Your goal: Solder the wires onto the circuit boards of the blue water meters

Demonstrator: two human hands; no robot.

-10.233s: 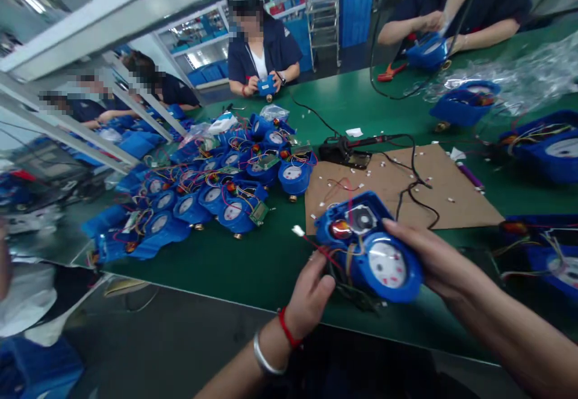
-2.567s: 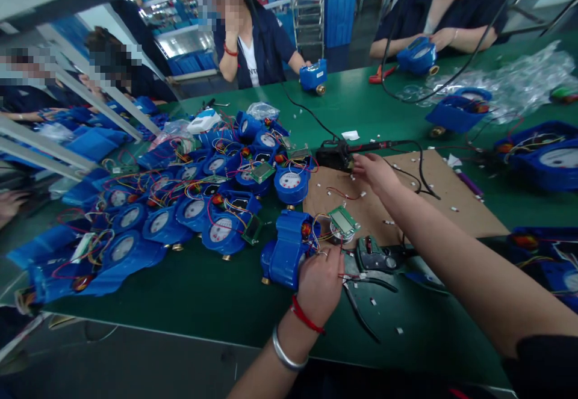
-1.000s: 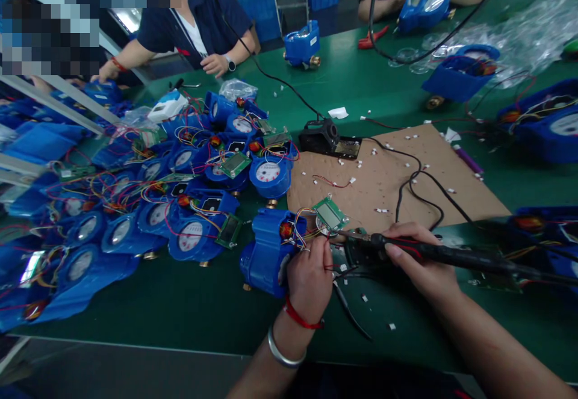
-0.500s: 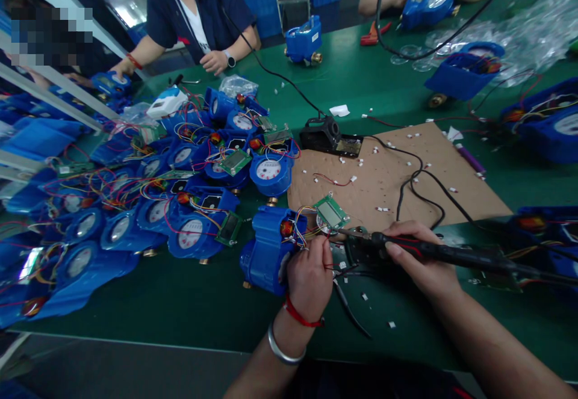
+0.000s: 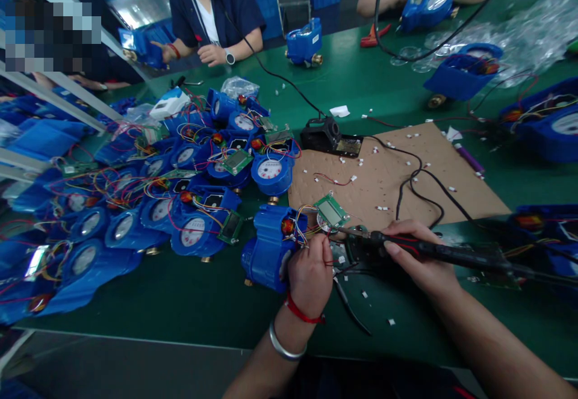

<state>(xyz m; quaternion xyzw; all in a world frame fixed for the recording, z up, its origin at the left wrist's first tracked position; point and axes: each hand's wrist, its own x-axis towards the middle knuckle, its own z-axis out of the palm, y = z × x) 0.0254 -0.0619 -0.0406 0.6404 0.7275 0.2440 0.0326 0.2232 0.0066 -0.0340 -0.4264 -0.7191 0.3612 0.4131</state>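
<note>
My right hand (image 5: 418,257) is closed around a black soldering iron (image 5: 433,251), its metal tip pointing left to the lower edge of a small green circuit board with a display (image 5: 331,211). Close by that tip, my left hand (image 5: 311,272) pinches a thin red wire (image 5: 333,262). Coloured wires run from the board to an opened blue water meter (image 5: 266,248), which lies just left of my left hand. Pliers with dark handles (image 5: 350,309) rest on the table beneath my hands, their jaws partly hidden.
Several blue water meters (image 5: 192,233) with loose wires crowd the left side. A soldering iron stand (image 5: 332,137) sits on a cardboard sheet (image 5: 456,176) strewn with small white connectors. Black cables cross the cardboard. Co-workers (image 5: 217,20) sit across the green table (image 5: 189,309).
My hands, the soldering iron and the board stay nearly in place. Across the table, a co-worker has lifted a blue meter up and to the right.
</note>
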